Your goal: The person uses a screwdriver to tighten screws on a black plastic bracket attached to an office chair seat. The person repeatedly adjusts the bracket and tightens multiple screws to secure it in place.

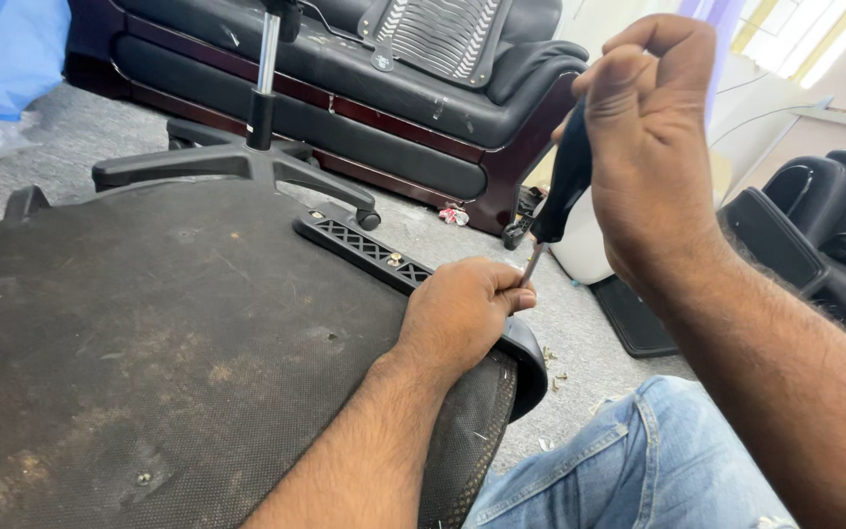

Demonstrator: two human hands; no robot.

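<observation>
Fingers of the right hand clasp a black-handled screwdriver; the left hand pinches its steel shaft.

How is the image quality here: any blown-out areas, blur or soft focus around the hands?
Head view: the window at top right is overexposed; lighting is otherwise even daylight with soft shadows. The left hand, the screwdriver and the seat underside are sharp; the right hand, nearest the lens, looks slightly soft.

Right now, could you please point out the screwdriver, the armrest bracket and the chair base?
screwdriver (564, 186): head view, black handle.
armrest bracket (359, 243): head view, latticed bar.
chair base (237, 162): head view, hub.
</observation>
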